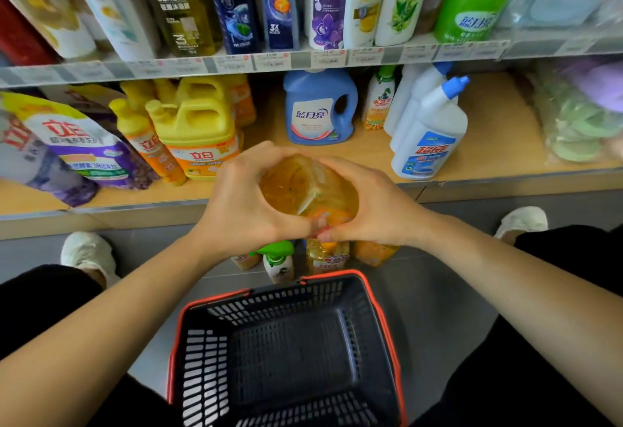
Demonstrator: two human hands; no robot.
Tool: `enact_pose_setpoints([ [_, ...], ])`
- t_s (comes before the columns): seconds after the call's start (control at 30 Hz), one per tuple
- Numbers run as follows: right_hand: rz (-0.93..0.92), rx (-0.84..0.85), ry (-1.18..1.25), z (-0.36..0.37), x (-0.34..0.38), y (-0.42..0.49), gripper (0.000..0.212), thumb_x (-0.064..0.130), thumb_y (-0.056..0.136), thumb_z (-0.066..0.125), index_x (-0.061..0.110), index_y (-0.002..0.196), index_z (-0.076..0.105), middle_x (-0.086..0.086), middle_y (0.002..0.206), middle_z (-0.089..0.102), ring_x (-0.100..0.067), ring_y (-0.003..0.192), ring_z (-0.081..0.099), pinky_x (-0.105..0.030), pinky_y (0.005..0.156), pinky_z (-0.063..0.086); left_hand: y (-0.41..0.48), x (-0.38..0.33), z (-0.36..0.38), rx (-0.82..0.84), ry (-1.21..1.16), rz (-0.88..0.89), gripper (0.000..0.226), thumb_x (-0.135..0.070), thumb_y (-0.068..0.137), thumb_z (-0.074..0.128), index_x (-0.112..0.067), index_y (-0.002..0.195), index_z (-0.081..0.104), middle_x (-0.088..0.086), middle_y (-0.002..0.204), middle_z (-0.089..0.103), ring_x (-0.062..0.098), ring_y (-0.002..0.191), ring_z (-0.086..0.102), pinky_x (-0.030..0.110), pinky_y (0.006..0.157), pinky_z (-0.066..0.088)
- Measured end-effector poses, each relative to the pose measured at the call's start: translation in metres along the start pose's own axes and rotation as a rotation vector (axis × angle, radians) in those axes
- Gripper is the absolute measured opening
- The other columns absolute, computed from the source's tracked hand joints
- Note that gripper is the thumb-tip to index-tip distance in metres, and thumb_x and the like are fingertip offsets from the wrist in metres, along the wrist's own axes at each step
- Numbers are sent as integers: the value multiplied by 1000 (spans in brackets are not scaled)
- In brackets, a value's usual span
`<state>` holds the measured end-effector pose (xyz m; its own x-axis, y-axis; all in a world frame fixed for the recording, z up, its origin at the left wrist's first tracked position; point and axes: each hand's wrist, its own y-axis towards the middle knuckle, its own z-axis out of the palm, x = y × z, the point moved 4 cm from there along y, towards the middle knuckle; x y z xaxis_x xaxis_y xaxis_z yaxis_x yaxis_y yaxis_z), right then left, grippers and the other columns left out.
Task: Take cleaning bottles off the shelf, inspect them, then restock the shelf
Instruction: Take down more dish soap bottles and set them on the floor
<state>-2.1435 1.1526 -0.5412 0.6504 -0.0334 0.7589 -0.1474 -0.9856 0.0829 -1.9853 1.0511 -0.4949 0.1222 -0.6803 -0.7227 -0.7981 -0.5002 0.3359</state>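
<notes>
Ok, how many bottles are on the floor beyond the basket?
4, lined up between basket and shelf: left orange bottle, green-capped spray bottle, yellow bottle, right orange bottle. The left hand and right hand may hide others.

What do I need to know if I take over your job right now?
Left hand and right hand: both grip one amber liquid bottle, base toward the camera, in front of the lower shelf.
On the floor behind the basket: a green-capped bottle, an orange-capped bottle and others.
Done: those bottles are off the shelf.
Left: finish inspecting this one, then restock them all.
</notes>
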Motion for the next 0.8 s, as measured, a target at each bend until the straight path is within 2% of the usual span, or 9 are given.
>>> enact_pose_setpoints([
  [0.07, 12, -33, 28, -2, 0, -3, 92, 47, 56, 93, 34, 136, 48, 20, 128, 60, 2, 119, 55, -28, 98, 48, -2, -1, 4, 18, 16, 32, 78, -47, 61, 94, -19, 129, 66, -15, 100, 63, 2, 94, 61, 19, 80, 46],
  [0.13, 44, -57, 75, -1, -1, -6, 87, 45, 57, 93, 31, 132, 52, 18, 121, 64, -1, 113, 59, -34, 94, 51, -4, -1, 6, 44, 3, 64, 83, -43, 69, 91, -14, 140, 58, -7, 114, 65, 1, 107, 60, 16, 90, 44],
  [0.23, 84, -96, 124, 1, -3, -8, 85, 39, 60, 95, 28, 133, 53, 15, 118, 67, -1, 111, 61, -33, 93, 53, -8, -2, 12, 89, 38, 173, 67, -32, 87, 77, -8, 144, 52, 8, 147, 52, 15, 137, 49, 33, 111, 41],
  [0.3, 112, -129, 135, 0, -5, -8, 86, 37, 59, 95, 28, 134, 53, 14, 118, 67, 0, 111, 61, -31, 93, 53, -10, -1, 15, 89, 62, 230, 58, -25, 91, 71, -6, 142, 52, 13, 155, 44, 24, 145, 42, 42, 117, 37],
  [0.43, 152, -185, 153, 1, -10, -5, 85, 37, 59, 95, 26, 133, 54, 13, 117, 67, -1, 108, 63, -30, 92, 54, -16, 3, 15, 31, 64, 333, 41, -9, 93, 68, -1, 132, 60, 15, 143, 56, 33, 140, 48, 50, 114, 42],
  [0.53, 160, -206, 128, 0, -13, -3, 87, 38, 57, 96, 27, 133, 54, 15, 116, 66, 1, 107, 62, -24, 90, 54, -18, 7, 11, -21, 4, 278, 31, -10, 91, 71, -5, 122, 70, 7, 129, 68, 21, 121, 65, 45, 99, 53],
  [0.63, 144, -167, 102, 4, -14, -5, 89, 38, 56, 96, 29, 134, 54, 17, 118, 65, 5, 109, 60, -17, 89, 50, -16, 12, 4, -65, -92, 145, 18, -24, 89, 76, -13, 105, 78, -2, 108, 75, 10, 104, 70, 36, 88, 56],
  [0.73, 127, -137, 116, 8, -12, -6, 89, 39, 58, 95, 29, 136, 53, 18, 120, 65, 5, 111, 59, -16, 90, 50, -13, 23, 2, -80, -77, 15, 24, -42, 85, 75, -25, 101, 75, -3, 103, 66, 15, 102, 61, 31, 85, 49],
  [0.8, 115, -128, 137, 7, -12, -6, 90, 38, 59, 95, 28, 138, 52, 19, 122, 64, 6, 113, 58, -12, 91, 48, -10, 31, 3, -51, -98, -46, 20, -41, 85, 75, -32, 101, 70, -1, 108, 56, 16, 108, 55, 26, 86, 46],
])
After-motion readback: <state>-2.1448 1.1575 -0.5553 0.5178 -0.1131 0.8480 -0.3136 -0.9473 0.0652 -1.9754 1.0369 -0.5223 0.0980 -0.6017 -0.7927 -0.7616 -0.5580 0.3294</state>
